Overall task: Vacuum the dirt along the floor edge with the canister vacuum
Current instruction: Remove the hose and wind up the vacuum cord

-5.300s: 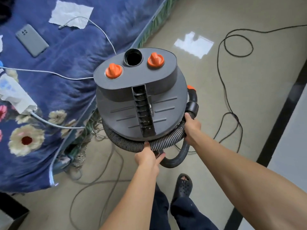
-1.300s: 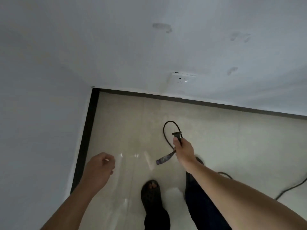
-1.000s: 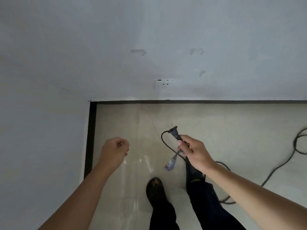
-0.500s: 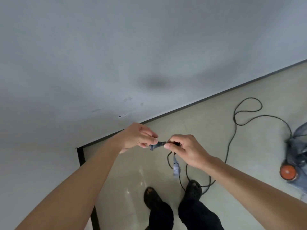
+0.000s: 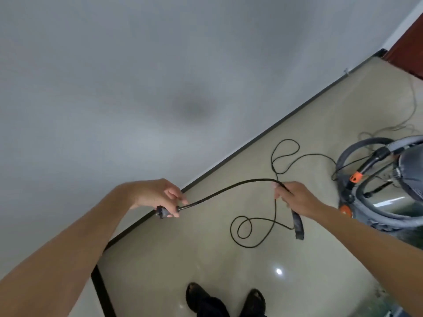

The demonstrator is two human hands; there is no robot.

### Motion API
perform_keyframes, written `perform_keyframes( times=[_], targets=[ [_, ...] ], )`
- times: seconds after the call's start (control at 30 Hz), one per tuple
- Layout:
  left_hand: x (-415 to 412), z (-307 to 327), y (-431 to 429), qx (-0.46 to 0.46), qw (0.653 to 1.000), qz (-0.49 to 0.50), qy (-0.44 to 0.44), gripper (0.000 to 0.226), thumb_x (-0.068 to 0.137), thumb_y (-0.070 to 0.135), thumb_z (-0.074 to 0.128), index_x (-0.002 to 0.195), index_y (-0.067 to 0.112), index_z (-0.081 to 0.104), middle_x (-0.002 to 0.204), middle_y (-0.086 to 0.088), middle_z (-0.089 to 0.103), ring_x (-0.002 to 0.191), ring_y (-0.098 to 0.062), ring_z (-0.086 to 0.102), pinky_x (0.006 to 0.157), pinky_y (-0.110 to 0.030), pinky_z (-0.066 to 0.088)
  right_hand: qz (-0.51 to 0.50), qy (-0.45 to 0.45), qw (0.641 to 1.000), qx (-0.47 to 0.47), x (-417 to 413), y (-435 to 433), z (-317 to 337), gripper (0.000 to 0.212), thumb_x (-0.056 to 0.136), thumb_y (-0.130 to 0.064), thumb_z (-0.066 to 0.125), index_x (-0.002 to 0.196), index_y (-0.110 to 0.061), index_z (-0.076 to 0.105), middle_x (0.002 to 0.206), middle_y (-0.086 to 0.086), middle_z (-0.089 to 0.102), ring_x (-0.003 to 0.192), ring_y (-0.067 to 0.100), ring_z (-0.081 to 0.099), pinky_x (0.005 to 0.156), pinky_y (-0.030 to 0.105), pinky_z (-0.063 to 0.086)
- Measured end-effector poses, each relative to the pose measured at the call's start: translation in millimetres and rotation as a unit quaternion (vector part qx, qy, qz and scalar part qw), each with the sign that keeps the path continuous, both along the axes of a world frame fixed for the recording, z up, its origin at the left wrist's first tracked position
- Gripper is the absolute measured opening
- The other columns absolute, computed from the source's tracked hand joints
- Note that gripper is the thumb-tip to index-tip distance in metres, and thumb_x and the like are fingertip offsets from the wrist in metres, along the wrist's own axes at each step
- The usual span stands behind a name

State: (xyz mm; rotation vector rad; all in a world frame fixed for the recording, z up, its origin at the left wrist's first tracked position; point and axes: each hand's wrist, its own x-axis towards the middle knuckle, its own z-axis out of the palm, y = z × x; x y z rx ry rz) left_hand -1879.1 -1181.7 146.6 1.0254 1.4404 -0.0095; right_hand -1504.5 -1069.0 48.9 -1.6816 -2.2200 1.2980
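We are at the setting-up stage, and by our reading no vacuuming has begun. Our left hand point(image 5: 156, 194) pinches the plug point(image 5: 162, 211) between thumb and fingers, low in front of the wall. Our right hand point(image 5: 297, 199) is clenched round the cord point(image 5: 229, 189) further along, so a short length arches between the two. A grey strap point(image 5: 297, 227) hangs below the right hand. Beyond that grip the cord drops to the floor point(image 5: 194, 259), lies in loose loops and runs off right towards the vacuum point(image 5: 409, 177). The vacuum stands on the floor at the right edge, partly cut off, well apart from our hands, with its hose point(image 5: 350, 154) wound round it. So the cord looks freed and paid out, but the plug is not in any socket, and none shows here. What is left, we judge, is nearly everything: plug in, unwind the hose, switch on, then work along the dark skirting point(image 5: 251, 143) where the floor meets the wall. We cannot make out any dirt there; the edge is too small and blurred.
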Motion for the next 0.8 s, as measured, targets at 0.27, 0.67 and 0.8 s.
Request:
perform_keyframes(
  times=[0.27, 0.67, 0.8],
  targets=[
    [124.2, 47.2, 31.9, 0.103, 0.941, 0.266, -0.180, 0.036, 0.098, 0.032, 0.053, 0.068, 0.014, 0.050, 0.057, 0.000, 0.015, 0.049, -0.016, 0.016, 0.046, -0.024, 0.026, -0.009, 0.085, 0.996, 0.024, 53.0, 20.0, 95.5, 0.039, 0.087, -0.053, 0.065, 0.075, -0.016, 0.062, 0.055, -0.008, 0.045, 0.051, 0.010, 0.040, 0.057, 0.027, 0.034],
    [66.0, 124.4, 85.2, 0.226, 0.766, 0.578, -0.167, 0.035, 0.103, 0.031, 0.042, 0.071, 0.017, 0.043, 0.038, 0.009, 0.026, 0.028, -0.006, 0.020, 0.032, -0.018, 0.014, -0.218, 0.075, 0.971, -0.056, 261.2, 26.6, 105.7, 0.044, 0.089, -0.046, 0.060, 0.080, -0.003, 0.066, 0.071, 0.010, 0.055, 0.064, 0.018, 0.047, 0.067, 0.031, 0.038],
    [110.9, 121.0, 119.0, 0.266, 0.840, 0.467, -0.078, 0.024, 0.101, 0.023, 0.046, 0.083, 0.010, 0.055, 0.047, 0.003, 0.046, 0.035, -0.008, 0.032, 0.035, -0.014, 0.021, -0.178, 0.104, 0.978, -0.024, 233.8, 37.1, 153.5, 0.034, 0.098, -0.032, 0.057, 0.069, -0.016, 0.066, 0.060, -0.002, 0.054, 0.046, 0.000, 0.042, 0.051, 0.016, 0.034]
  ],
)
